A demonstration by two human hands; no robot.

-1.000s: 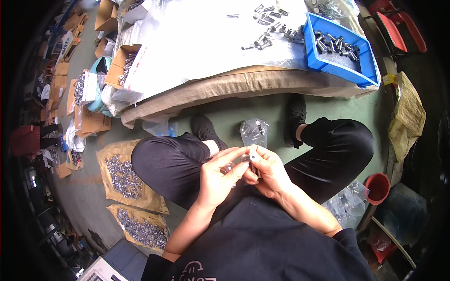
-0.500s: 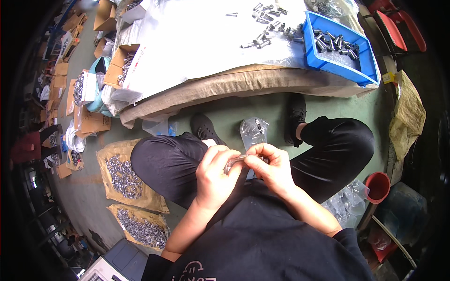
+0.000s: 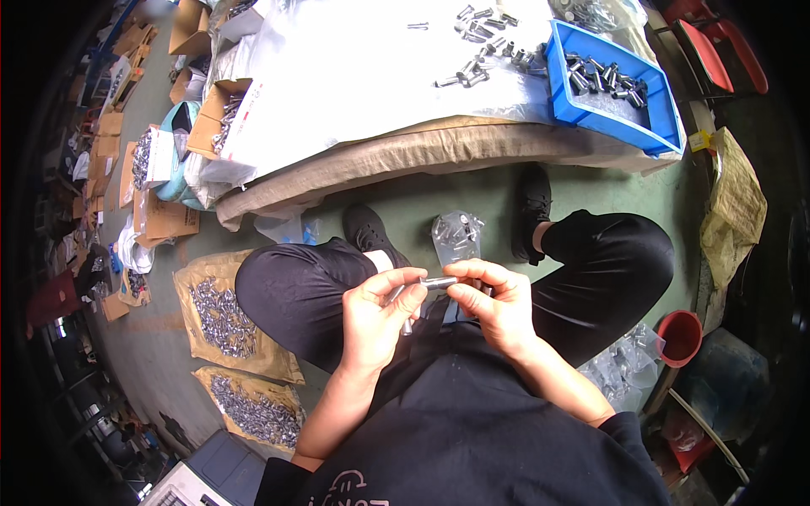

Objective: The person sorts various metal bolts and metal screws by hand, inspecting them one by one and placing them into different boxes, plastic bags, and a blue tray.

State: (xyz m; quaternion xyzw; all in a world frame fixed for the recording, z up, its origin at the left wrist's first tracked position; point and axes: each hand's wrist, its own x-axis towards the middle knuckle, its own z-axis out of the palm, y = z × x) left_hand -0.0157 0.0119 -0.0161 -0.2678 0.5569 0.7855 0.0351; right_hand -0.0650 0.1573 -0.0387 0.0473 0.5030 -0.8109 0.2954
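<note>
Head view, and here's your metal cylinder (image 3: pixel 438 283), lying nearly level above your lap, bridged between both hands. Your left hand (image 3: pixel 371 314) has its fingers clamped on one end; your right hand (image 3: pixel 499 310) has its fingers pinched on the other, thumbs toward you. It looks stiff and hard, likely modest in weight but dense for its size, and that smooth, shiny side could well slip. The ends, thumb against fingertips, seem your best hold; breaking it looks unlikely.

Now the tricky bits: your fingertips cover both ends, so you can't read their shape. A second metal piece (image 3: pixel 407 326) pokes down below your left palm, its upper part hidden. Something dark sits behind your right fingers, too small to tell. Your forearms hide part of your lap.
</note>
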